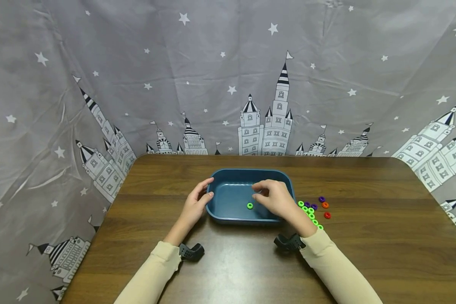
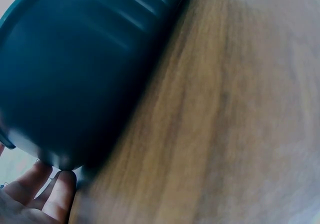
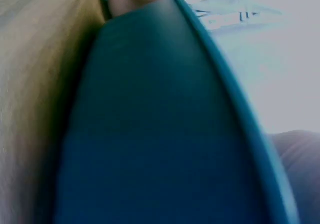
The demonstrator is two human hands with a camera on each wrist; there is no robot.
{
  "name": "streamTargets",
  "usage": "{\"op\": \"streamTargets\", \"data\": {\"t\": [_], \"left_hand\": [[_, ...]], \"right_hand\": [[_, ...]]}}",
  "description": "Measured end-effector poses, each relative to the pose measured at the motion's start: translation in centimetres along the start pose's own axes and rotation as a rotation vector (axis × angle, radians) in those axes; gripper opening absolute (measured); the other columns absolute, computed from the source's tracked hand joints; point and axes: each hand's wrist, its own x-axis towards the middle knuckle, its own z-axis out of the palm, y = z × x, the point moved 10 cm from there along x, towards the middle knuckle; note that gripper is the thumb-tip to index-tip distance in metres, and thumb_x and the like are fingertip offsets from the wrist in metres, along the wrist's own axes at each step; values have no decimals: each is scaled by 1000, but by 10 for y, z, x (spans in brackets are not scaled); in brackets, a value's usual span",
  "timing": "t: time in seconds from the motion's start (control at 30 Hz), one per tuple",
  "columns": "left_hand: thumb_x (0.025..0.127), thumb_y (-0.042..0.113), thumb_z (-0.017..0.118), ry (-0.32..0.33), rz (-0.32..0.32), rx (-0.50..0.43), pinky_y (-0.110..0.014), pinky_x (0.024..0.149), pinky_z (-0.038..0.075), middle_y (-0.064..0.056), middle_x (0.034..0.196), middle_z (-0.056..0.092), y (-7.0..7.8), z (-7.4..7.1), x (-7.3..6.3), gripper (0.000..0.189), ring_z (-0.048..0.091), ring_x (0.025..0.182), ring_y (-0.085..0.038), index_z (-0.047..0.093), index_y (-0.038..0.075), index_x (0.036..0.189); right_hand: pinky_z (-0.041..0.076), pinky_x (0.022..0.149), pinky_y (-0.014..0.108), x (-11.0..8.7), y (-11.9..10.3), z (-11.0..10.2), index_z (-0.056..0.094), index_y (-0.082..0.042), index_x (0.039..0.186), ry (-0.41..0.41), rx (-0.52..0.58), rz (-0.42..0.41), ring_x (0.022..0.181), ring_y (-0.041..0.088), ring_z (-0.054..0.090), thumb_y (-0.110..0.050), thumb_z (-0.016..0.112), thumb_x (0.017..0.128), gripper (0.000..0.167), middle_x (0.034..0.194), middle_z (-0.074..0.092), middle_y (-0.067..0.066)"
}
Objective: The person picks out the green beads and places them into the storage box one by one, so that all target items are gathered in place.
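Looks along a blurred blue tray (image 3: 150,114), with table (image 3: 35,84) at left, left hand (image 3: 134,0) at the far end, right hand (image 3: 301,166) lower right, pale backdrop (image 3: 265,74) behind.

Left hand (image 1: 193,207) extended; right hand (image 1: 276,198) curved.

A dark blue tray (image 1: 228,198) is standing upright on the table (image 1: 175,177), its open top facing up. One bright green ring (image 1: 250,208) is lying inside on its bottom. Beyond the tray's right end, more green rings (image 1: 312,218) are clustering near purple rings (image 1: 321,201), an orange ring (image 1: 325,207) and a red ring (image 1: 327,217).
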Motion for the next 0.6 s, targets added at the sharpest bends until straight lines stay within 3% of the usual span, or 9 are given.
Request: {"op": "streamTargets", "data": {"t": [0.1,0.27,0.5,0.6], "left_hand": [[101,7,57,3,-1,2,-21,104,42,-18,152,52,0,-1,0,45,50,136,-36,54,7,146],[101,7,56,3,-9,3,-19,102,42,-18,151,52,-2,-2,-1,45,51,135,-36,54,7,146],[100,7,57,1,1,-3,-18,100,42,-18,151,52,-1,-1,0,45,51,134,-36,54,6,146],[101,7,57,-2,2,1,-19,101,42,-18,152,52,-1,-1,0,45,51,135,-36,54,6,146]], "right_hand": [[56,73,31,-6,-1,-15,77,0,108,56,8,-42,81,17,68,-9,76,88,22,102,77,11],[59,79,44,-18,2,-41,78,-2,107,152,9,-82,88,23,72,-8,77,88,20,102,78,10],[50,65,27,-38,24,-84,79,-4,104,342,-29,-8,82,22,67,-5,77,85,19,99,78,11],[52,72,26,-48,37,-96,79,-4,104,374,-43,26,87,21,70,-4,75,86,18,97,78,11]]}}
